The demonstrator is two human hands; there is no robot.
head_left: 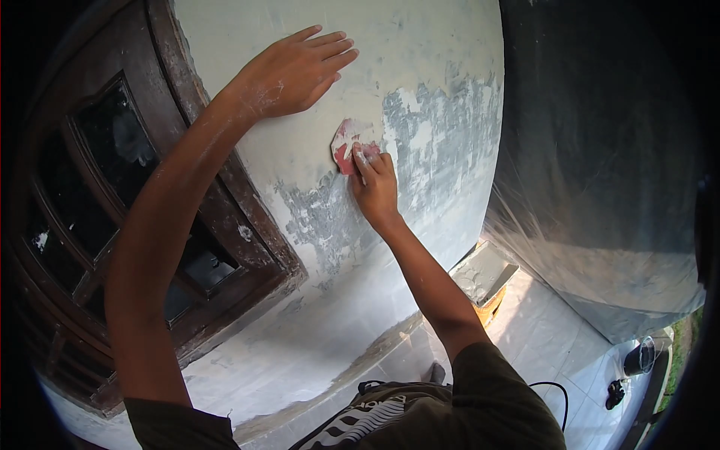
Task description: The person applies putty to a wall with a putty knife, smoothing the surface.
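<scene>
My right hand [375,184] grips a flat red putty spreader [345,159] smeared with whitish paste, its face close against the wall [330,259]. Higher up and to the left, my left hand [304,71] lies on the wall with fingers stretched out, holding nothing. White dust marks its wrist. Around both hands the upper wall is coated cream. Grey, streaky patches [439,135] show to the right of the spreader and below it.
A dark wooden window frame [277,247] with glass panes borders the wall on the left. Plastic sheeting [600,262] hangs at the right. A paste-covered tray [487,274] rests on a yellow crate [491,306] on the tiled floor. A dark bucket [639,358] stands farther right.
</scene>
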